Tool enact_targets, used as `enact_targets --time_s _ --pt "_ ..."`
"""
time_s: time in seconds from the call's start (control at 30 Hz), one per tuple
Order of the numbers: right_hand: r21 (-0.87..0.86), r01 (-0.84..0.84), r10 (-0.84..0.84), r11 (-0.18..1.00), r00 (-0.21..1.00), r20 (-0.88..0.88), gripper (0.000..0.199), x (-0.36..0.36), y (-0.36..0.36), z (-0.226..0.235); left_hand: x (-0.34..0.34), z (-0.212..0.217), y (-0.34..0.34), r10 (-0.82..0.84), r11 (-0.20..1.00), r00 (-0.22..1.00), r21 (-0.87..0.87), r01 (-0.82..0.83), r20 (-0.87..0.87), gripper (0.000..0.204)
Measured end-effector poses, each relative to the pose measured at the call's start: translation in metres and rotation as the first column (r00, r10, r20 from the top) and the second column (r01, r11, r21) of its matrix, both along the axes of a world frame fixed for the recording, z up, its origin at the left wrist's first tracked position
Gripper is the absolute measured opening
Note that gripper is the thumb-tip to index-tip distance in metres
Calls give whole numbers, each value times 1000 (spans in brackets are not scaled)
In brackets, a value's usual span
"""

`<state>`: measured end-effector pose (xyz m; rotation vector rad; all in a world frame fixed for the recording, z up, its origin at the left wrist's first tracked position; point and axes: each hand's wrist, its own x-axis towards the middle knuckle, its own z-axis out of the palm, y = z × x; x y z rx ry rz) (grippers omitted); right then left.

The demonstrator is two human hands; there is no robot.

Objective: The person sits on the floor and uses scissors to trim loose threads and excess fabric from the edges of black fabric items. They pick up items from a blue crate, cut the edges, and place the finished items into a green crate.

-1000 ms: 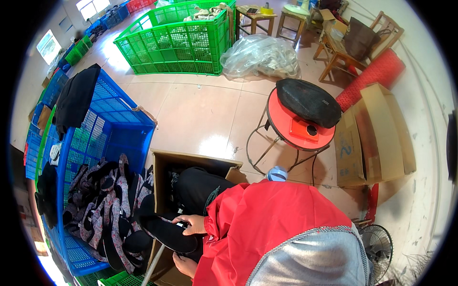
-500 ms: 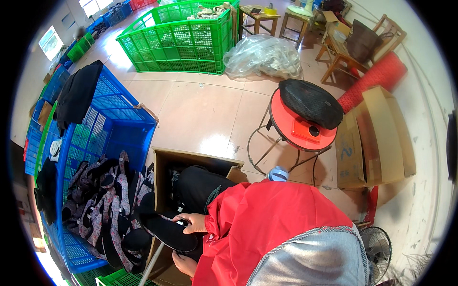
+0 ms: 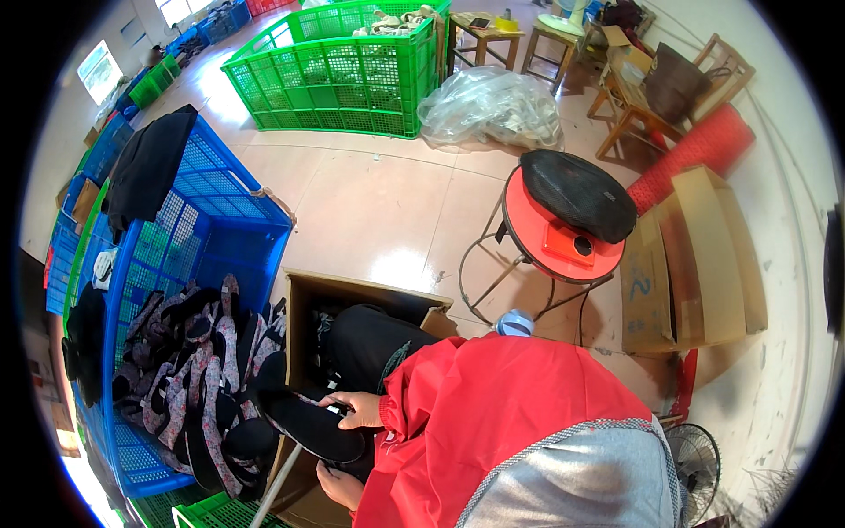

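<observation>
A long black slipper (image 3: 308,429) with a thin patterned edge lies tilted across the front of my body. My right hand (image 3: 356,410), coming out of a red sleeve, pinches its upper edge beside a small white tag. Lower down, my left hand (image 3: 339,486) grips the slipper's rounded near end from below, some of its fingers hidden beneath it. Just left of that hand, a pale rod (image 3: 277,487) slants up under the slipper. Close by on the left, a heap of black and floral slippers (image 3: 189,370) fills part of the blue crate (image 3: 236,231).
An open cardboard box (image 3: 361,283) stands around my dark-trousered leg. A red round stool (image 3: 537,238) carries a black bag and a red box. Beyond are a green crate (image 3: 330,79), a plastic bag (image 3: 493,106) and a wooden chair (image 3: 634,119). A fan (image 3: 693,462) is at lower right.
The view has shifted slightly. Both hands keep nearly the same hold on the slipper, with little visible movement.
</observation>
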<state>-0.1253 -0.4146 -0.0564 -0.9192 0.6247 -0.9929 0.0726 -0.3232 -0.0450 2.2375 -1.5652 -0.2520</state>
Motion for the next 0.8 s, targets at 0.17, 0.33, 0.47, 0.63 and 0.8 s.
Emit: enact_targets --time_s 0.17,0.33,0.47,0.63,0.8 --pt "-10 0 0 1000 1000 -10 64 0 -1 0 -1 2 -1 8 1000 1000 9 -8 -5 31" --pt "27 -43 43 999 999 -18 63 -6 0 12 0 2 1 16 1000 1000 2 -16 -23 32" --pt "23 -11 11 1000 1000 20 61 -3 0 2 -2 0 2 4 1000 998 -16 -5 -59 32" --pt "85 -64 56 994 994 91 61 -4 -2 7 3 -5 5 -34 996 997 -87 28 -64 30" --pt "107 -132 121 985 987 110 63 -10 -9 6 -2 8 3 -88 958 980 -283 34 -179 29"
